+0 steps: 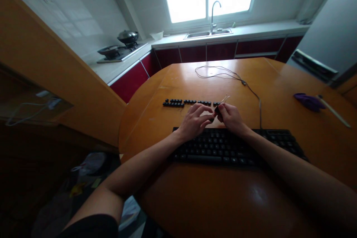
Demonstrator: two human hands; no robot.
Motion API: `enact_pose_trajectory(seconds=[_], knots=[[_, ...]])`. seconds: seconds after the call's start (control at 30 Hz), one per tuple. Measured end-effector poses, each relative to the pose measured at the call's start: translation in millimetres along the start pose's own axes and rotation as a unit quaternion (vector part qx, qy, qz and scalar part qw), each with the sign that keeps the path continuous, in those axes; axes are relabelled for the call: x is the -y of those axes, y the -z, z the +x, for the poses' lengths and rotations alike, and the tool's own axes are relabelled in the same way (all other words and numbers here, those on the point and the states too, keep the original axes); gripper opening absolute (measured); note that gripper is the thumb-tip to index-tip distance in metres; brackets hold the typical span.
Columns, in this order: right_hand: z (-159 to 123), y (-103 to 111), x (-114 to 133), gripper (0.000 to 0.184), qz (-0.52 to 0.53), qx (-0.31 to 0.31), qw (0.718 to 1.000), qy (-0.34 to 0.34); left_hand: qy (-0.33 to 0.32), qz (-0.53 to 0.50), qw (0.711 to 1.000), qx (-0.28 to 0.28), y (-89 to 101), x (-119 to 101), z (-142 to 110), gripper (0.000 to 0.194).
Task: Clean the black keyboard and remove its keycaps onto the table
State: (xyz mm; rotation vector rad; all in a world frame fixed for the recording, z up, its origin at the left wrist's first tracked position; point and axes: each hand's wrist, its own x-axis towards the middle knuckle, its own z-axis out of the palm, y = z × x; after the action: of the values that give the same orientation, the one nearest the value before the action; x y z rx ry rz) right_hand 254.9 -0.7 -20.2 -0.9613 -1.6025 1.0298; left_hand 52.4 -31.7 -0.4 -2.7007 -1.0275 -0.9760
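A black keyboard lies on the round wooden table in front of me. My left hand and my right hand meet just above its far edge. My right hand pinches a thin wire keycap puller that grips a small dark keycap. My left hand's fingertips close on that same keycap. Behind the hands, a row of removed black keycaps lies on the table.
The keyboard's cable loops across the far part of the table. A purple object and a pale stick lie at the right. Behind are a kitchen counter, sink and stove with pans.
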Motion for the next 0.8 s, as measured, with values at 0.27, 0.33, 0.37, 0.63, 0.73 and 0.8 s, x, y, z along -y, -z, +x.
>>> enact_pose_trajectory(seconds=[0.27, 0.33, 0.37, 0.63, 0.73, 0.8], knots=[[-2, 1, 0, 0.055, -0.009, 0.019, 1.0, 0.014, -0.007, -0.016, 1.0, -0.018, -3.7, 0, -2, 0.013], [-1, 2, 0, 0.055, 0.003, 0.018, 1.0, 0.007, -0.015, -0.028, 0.999, -0.022, -2.4, -3, -1, 0.014], [-1, 2, 0, 0.056, 0.008, 0.01, 1.0, 0.002, -0.014, -0.034, 0.999, -0.028, -0.8, -3, 1, 0.014], [1, -1, 4, 0.056, 0.062, -0.044, 0.997, -0.026, 0.147, 0.046, 0.985, -0.072, 24.8, 68, -4, 0.016], [0, -2, 5, 0.057, 0.05, -0.028, 0.998, -0.022, 0.212, 0.087, 0.973, -0.025, 24.0, 102, -16, 0.016], [-1, -2, 5, 0.057, 0.044, -0.024, 0.999, -0.021, 0.23, 0.101, 0.968, -0.002, 19.3, 115, -23, 0.017]])
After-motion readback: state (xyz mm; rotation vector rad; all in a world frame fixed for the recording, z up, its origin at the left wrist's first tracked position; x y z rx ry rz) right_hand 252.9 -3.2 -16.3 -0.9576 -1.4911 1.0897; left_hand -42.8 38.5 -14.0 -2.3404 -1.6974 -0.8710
